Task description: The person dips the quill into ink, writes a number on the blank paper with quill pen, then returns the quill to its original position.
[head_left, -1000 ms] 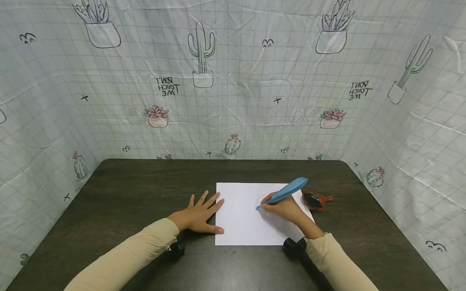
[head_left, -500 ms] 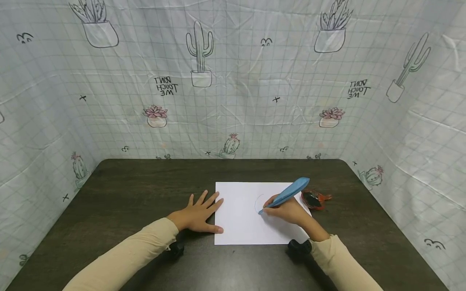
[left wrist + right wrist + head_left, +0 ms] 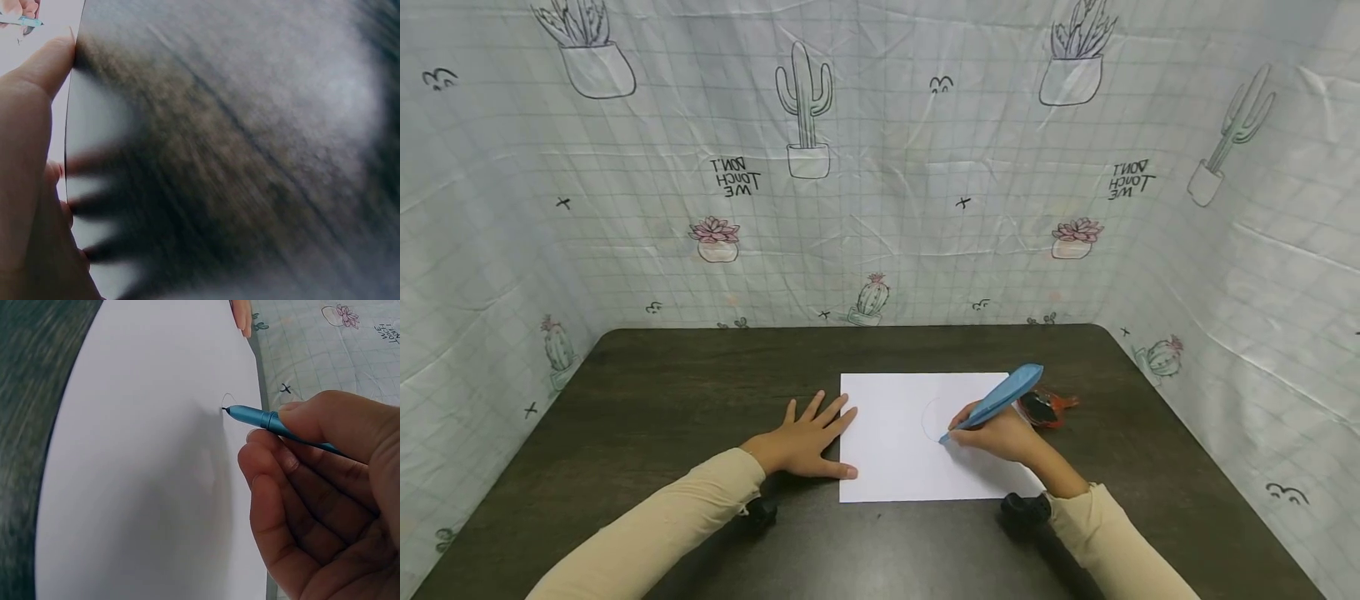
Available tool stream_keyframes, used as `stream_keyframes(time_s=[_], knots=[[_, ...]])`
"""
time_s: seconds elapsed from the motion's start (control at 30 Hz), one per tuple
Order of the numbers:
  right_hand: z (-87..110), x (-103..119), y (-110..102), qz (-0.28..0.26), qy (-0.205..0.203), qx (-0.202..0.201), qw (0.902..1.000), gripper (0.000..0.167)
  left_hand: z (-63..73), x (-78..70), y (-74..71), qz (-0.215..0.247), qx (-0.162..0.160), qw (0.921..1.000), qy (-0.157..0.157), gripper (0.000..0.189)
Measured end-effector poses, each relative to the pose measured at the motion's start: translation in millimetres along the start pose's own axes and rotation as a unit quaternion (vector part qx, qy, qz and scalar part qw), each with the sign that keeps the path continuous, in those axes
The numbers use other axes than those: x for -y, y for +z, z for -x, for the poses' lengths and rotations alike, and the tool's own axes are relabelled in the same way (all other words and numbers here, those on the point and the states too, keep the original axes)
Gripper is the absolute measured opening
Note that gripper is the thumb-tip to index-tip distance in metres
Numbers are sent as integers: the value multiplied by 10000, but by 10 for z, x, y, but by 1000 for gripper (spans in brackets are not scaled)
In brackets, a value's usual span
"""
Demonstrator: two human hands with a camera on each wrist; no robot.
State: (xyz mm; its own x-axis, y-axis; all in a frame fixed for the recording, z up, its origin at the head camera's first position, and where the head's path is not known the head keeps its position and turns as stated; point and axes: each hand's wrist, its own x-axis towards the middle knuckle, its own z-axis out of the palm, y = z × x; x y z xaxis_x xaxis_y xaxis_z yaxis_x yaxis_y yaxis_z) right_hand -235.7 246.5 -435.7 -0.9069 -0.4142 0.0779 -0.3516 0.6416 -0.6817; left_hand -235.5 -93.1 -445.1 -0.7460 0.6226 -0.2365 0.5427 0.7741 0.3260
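A white sheet of paper (image 3: 887, 458) lies on the dark table in the head view. My left hand (image 3: 801, 446) is spread flat at its left edge, with thumb and fingertips resting on the paper. My right hand (image 3: 1003, 435) pinches a blue pen (image 3: 1003, 393) with a broad, feather-like top, tilted up to the right. In the right wrist view the dark tip of the pen (image 3: 250, 415) is right at the paper, at the end of a thin curved line (image 3: 229, 395). The other fingers of the right hand (image 3: 319, 512) curl in below the pen.
An orange and black object (image 3: 1048, 408) lies just beyond the right hand, partly hidden. Dark wood-grain table (image 3: 700, 367) surrounds the sheet. A white cloth (image 3: 887, 167) with cactus drawings hangs behind and at both sides. A black wrist device (image 3: 1024, 508) sits under the right sleeve.
My right hand has moved the pen tip downward and to the right, and the thin line has grown into a longer arc. My left hand stays in place on the paper's edge.
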Motion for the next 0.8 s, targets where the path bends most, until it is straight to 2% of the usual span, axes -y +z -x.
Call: stream_keyframes(time_s=[0.17, 0.43, 0.8], knots=[[12, -19, -31, 36, 71, -90, 9999, 8, 6, 11, -6, 1, 23, 10000, -16, 94], [55, -68, -81, -403, 186, -121, 9989, 12, 12, 4, 2, -49, 28, 10000, -69, 93], [29, -162, -97, -225, 453, -523, 9973, 11, 24, 11, -12, -3, 5, 10000, 15, 93]])
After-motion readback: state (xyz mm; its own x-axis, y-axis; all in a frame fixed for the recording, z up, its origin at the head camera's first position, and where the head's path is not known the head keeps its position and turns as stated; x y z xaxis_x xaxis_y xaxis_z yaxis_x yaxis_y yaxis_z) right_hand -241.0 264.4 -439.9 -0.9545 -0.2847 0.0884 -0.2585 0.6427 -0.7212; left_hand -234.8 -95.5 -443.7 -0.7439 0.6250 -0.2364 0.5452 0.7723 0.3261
